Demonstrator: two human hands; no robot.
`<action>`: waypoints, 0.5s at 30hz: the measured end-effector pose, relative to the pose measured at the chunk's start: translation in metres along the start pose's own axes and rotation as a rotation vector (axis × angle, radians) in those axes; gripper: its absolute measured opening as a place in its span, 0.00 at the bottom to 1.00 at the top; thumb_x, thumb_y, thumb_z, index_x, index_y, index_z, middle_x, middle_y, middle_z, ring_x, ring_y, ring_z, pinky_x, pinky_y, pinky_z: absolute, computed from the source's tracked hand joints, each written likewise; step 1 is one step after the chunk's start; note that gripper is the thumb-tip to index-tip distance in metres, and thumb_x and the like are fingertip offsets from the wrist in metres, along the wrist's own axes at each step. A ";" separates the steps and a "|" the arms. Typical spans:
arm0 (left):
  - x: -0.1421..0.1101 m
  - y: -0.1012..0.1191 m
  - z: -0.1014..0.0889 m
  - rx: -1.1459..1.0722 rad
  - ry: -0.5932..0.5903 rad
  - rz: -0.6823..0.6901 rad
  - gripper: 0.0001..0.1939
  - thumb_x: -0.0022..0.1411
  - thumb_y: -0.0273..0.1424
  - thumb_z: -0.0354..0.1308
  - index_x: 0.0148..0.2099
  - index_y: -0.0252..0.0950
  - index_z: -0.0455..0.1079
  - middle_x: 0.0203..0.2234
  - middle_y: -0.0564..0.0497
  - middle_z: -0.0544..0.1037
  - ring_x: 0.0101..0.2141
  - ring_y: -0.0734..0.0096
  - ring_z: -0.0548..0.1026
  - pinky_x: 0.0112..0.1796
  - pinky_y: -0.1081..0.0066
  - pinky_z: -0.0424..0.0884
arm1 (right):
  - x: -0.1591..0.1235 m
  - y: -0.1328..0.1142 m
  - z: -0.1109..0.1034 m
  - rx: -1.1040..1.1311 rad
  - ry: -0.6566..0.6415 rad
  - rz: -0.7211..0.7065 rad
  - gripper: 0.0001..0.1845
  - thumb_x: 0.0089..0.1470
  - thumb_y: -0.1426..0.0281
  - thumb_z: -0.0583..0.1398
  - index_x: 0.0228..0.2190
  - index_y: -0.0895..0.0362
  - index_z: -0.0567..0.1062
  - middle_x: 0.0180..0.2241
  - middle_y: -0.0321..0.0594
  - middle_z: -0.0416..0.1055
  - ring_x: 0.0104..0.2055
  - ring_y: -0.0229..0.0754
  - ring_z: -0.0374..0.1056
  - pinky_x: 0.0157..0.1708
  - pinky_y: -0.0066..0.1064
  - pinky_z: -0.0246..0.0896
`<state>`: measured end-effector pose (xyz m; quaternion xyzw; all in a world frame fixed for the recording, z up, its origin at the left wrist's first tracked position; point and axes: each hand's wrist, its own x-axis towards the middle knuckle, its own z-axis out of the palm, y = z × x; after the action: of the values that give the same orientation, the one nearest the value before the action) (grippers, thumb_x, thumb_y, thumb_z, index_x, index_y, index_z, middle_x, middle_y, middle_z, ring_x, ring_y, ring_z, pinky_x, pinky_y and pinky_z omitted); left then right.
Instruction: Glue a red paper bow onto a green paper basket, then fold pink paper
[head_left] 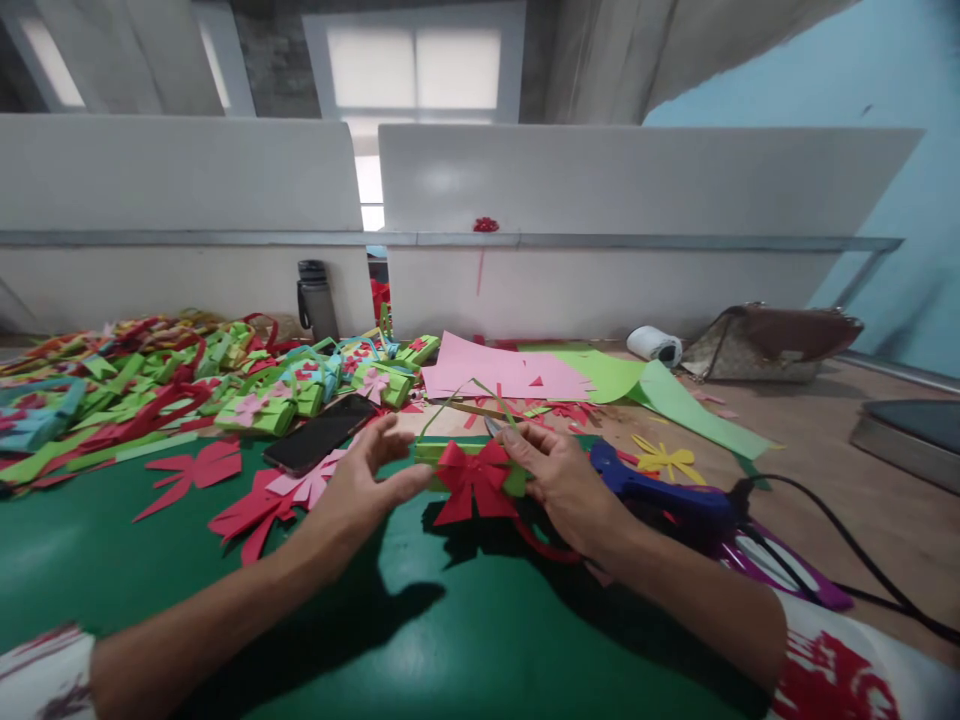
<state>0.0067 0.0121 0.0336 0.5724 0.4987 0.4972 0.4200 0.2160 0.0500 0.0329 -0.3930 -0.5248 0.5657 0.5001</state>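
In the head view, a small green paper bag (425, 455) with a thin green handle is held up over the green mat (337, 640). A red paper bow (472, 475) covers its front. My right hand (566, 480) pinches the bag's right end between thumb and fingers. At the left end my left hand (375, 475) has its fingers spread; whether its thumb touches the bag I cannot tell. Below my right hand a red paper strip (551, 548) curves. A blue hot glue gun (660, 490) lies just right of that hand, partly hidden by my forearm.
Red bow cutouts (196, 472), a pink one (315, 480) and a black phone (322, 435) lie left. Behind are many finished paper bags (255, 405), pink paper sheets (495, 368) and a dark bottle (316, 300). A cable (840, 530), yellow cutout (667, 458) and handbag (772, 345) are right.
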 end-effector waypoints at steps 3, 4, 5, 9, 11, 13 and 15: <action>0.003 -0.003 0.014 -0.091 -0.091 -0.052 0.45 0.46 0.41 0.67 0.63 0.30 0.56 0.51 0.35 0.73 0.52 0.49 0.72 0.50 0.56 0.70 | -0.004 0.003 0.003 -0.046 -0.016 -0.038 0.21 0.44 0.52 0.67 0.26 0.56 0.70 0.23 0.31 0.63 0.26 0.34 0.60 0.27 0.28 0.59; 0.003 -0.004 0.017 -0.120 -0.103 -0.065 0.46 0.46 0.40 0.68 0.63 0.31 0.55 0.51 0.36 0.74 0.51 0.51 0.73 0.49 0.57 0.71 | -0.005 0.003 0.003 -0.057 -0.025 -0.047 0.21 0.44 0.52 0.67 0.26 0.56 0.70 0.24 0.31 0.63 0.27 0.35 0.60 0.29 0.28 0.60; 0.002 -0.004 0.020 -0.143 -0.106 -0.080 0.47 0.45 0.38 0.69 0.64 0.31 0.54 0.51 0.37 0.74 0.49 0.52 0.74 0.48 0.58 0.72 | -0.007 0.003 0.004 -0.068 -0.032 -0.053 0.21 0.44 0.51 0.67 0.26 0.56 0.70 0.25 0.32 0.64 0.28 0.35 0.61 0.30 0.29 0.60; 0.001 -0.005 0.025 -0.184 -0.075 -0.143 0.45 0.47 0.36 0.69 0.64 0.31 0.53 0.47 0.36 0.77 0.41 0.54 0.78 0.39 0.60 0.76 | -0.010 0.003 0.006 -0.095 -0.069 -0.063 0.21 0.45 0.51 0.66 0.25 0.56 0.70 0.25 0.32 0.64 0.27 0.36 0.60 0.30 0.29 0.59; 0.001 -0.005 0.026 -0.175 -0.057 -0.152 0.43 0.48 0.36 0.68 0.62 0.32 0.55 0.44 0.37 0.78 0.38 0.56 0.79 0.36 0.61 0.76 | -0.010 0.004 0.007 -0.100 -0.084 -0.059 0.21 0.46 0.51 0.65 0.25 0.55 0.69 0.24 0.31 0.63 0.26 0.35 0.59 0.28 0.29 0.58; 0.002 -0.005 0.026 -0.136 -0.028 -0.151 0.42 0.45 0.35 0.69 0.60 0.32 0.58 0.41 0.39 0.80 0.36 0.57 0.79 0.35 0.62 0.76 | -0.011 0.005 0.008 -0.107 -0.085 -0.049 0.21 0.47 0.51 0.65 0.26 0.55 0.69 0.23 0.31 0.63 0.24 0.34 0.58 0.26 0.28 0.56; 0.003 -0.006 0.026 -0.075 0.006 -0.148 0.41 0.43 0.34 0.70 0.59 0.31 0.60 0.37 0.41 0.80 0.34 0.57 0.79 0.34 0.62 0.75 | -0.012 0.005 0.009 -0.116 -0.079 -0.038 0.21 0.47 0.51 0.65 0.26 0.55 0.69 0.21 0.29 0.61 0.21 0.33 0.55 0.23 0.27 0.54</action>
<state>0.0313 0.0162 0.0238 0.5163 0.5221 0.4849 0.4752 0.2085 0.0365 0.0279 -0.3887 -0.5834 0.5399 0.4658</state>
